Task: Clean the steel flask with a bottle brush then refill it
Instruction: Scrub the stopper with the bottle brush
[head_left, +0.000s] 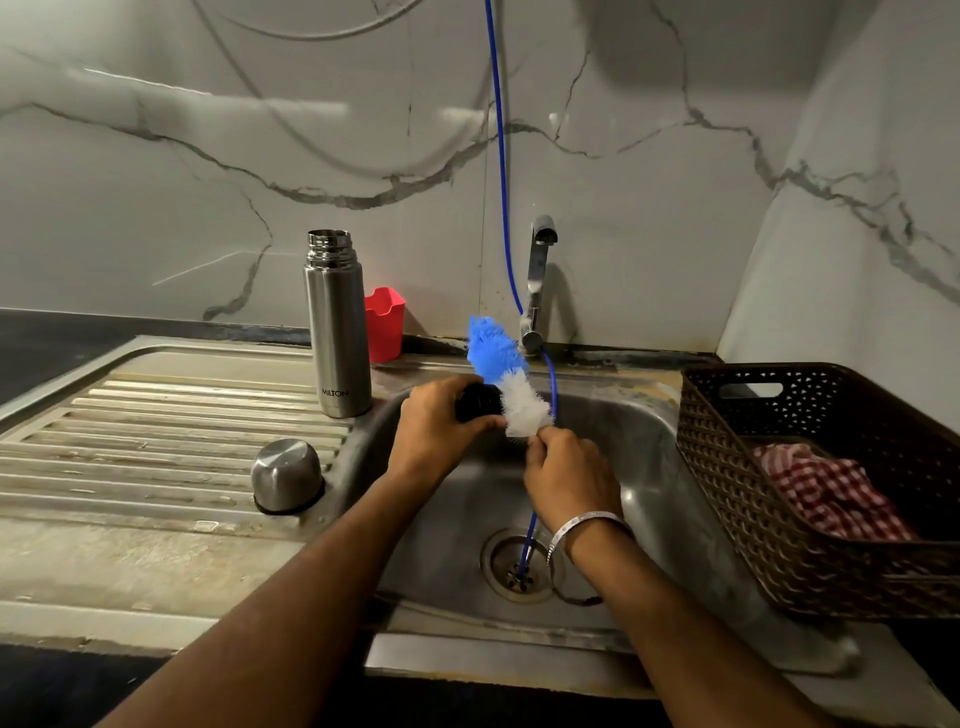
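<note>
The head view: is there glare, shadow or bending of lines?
Head view: white glare streaks on the marble wall; the tap casts a soft shadow to its right; wide-angle bending curves the sink rim; the steel flask looks sharp.

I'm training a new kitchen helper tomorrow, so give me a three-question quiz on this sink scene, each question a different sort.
1. True or false: the steel flask stands upright and uncapped on the drainboard.
2. Which hand holds the bottle brush just below its bristles? A) left hand B) right hand C) neither
3. Fill in: the checked cloth lies in the ____.

Key: 1 true. 2 B; the left hand grips a black stopper against the bristles. 3 brown basket.
</note>
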